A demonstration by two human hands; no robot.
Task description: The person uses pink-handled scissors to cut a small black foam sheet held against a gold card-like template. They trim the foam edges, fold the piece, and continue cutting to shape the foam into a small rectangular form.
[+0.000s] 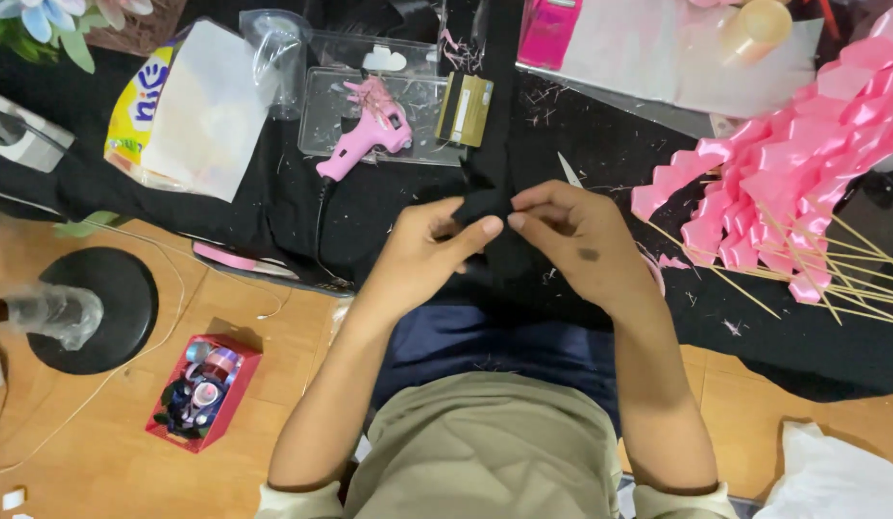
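We pinch one black ribbon piece (485,204) between our two hands.
Left hand (429,252) and right hand (573,240) both grip it, mid-scene over the black counter (600,154); one pink glue gun (368,139) lies beyond.

Left hand (429,252) and right hand (573,242) meeting at centre, fingertips pinching a small folded piece of black fabric (485,204) over the black-draped counter (581,144). Just beyond, a pink plastic glue gun (370,135) lying on a clear plastic tray (422,101), a gold-and-black card pack (466,109) at its right edge. Off to the right, a cluster of pink ribbon bows on thin wooden sticks (783,183). Down left on the wooden floor (100,452), a red box of ribbon spools (203,392) beside a round black stand base (93,309).
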